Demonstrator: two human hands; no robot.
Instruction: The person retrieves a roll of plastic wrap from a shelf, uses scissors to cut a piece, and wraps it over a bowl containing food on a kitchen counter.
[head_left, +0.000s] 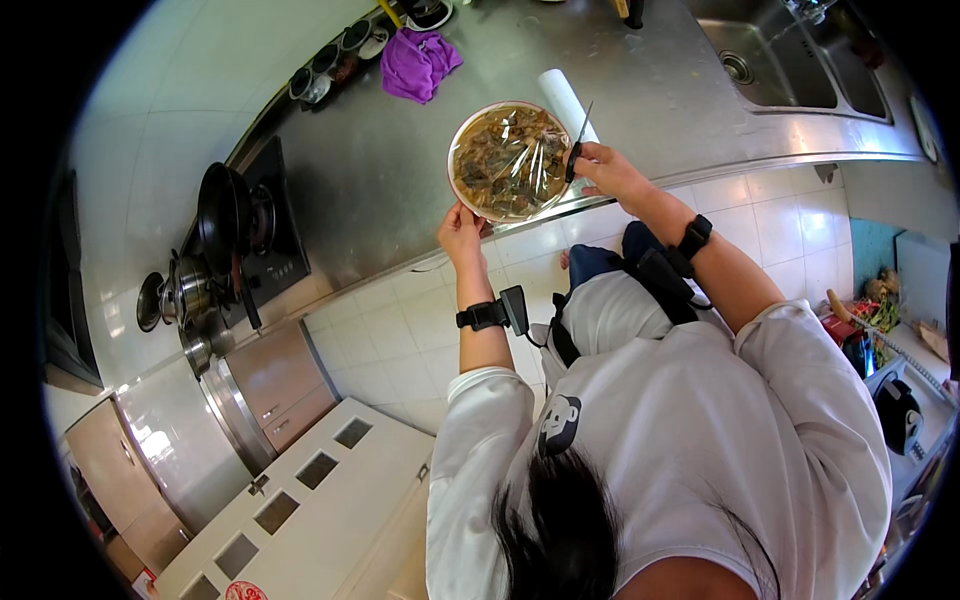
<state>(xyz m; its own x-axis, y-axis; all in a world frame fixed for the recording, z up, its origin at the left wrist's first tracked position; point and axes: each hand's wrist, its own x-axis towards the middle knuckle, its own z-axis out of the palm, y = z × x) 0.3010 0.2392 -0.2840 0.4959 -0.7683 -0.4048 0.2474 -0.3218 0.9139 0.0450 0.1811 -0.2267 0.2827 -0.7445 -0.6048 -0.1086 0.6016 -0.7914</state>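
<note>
A round bowl (452, 174) of brown stewed food stands at the counter's front edge. Clear plastic wrap (529, 161) stretches over its top, shiny and creased on the right. At the near left rim, my left hand (462, 234) grips the bowl; whether wrap is also pinched there is hidden. My right hand (609, 174) is beside the right rim, closed around a black-handled cutting tool (574, 159). Its thin blade points away from me, and I cannot tell whether it is scissors or a knife. Just behind it lies a white roll (564, 101), partly covered by the hand.
The steel counter (360, 172) carries a crumpled purple cloth (420, 64) and several seasoning jars (324, 60) along the wall. On the left, a black wok (223, 217) and steel pots (187, 289) stand around a gas hob (281, 247). A double sink (780, 67) is far right.
</note>
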